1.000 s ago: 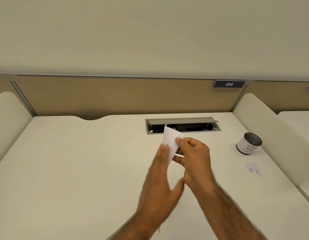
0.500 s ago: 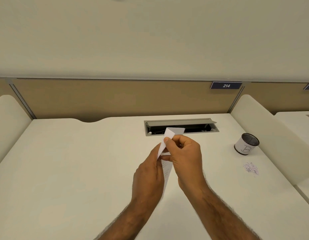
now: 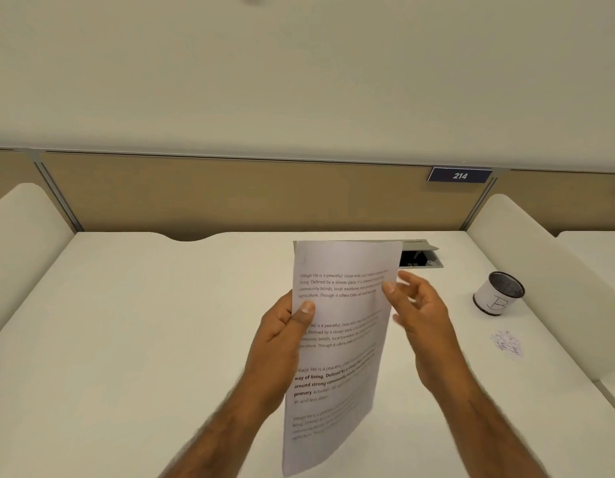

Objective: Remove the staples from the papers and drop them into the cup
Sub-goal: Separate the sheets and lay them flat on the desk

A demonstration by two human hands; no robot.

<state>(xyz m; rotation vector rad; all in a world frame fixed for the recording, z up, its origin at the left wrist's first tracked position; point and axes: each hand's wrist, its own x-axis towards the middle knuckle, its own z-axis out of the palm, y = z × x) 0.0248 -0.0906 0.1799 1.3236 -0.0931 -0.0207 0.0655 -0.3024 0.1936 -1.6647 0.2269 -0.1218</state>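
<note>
Soft, even light fills the scene, bright and without glare. It seems to come from overhead, since the desk (image 3: 126, 339) carries only faint shadows. Motion blur smears the right hand (image 3: 416, 312) and the lower part of the paper (image 3: 337, 339). Wide-angle distortion bends the partition (image 3: 230, 191) toward the edges.

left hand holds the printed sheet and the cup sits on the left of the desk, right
No: the head view shows the cup on the right of the desk. The left hand does hold the printed sheet.
</note>
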